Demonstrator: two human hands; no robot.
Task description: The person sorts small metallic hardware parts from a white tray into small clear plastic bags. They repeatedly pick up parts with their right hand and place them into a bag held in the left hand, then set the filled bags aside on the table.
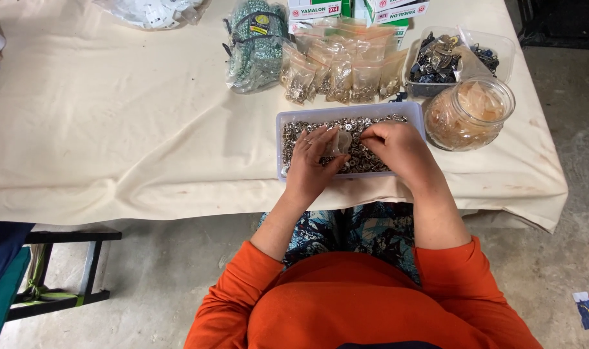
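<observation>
A shallow clear plastic tray (283, 123) full of several small silver metal rings sits at the table's front edge. Over it, my left hand (310, 165) holds a small clear plastic bag (341, 142) by its mouth. My right hand (398, 150) rests on the rings beside the bag, its fingertips pinched at the bag's opening. Whether it grips any rings is hidden by the fingers.
Behind the tray lie several small filled clear bags (340, 68), a bundle of green cord (256, 45) and white boxes (352, 11). A clear jar (470, 113) and a clear tub of dark metal parts (459, 55) stand at the right. A cream cloth (113, 116) covers the table.
</observation>
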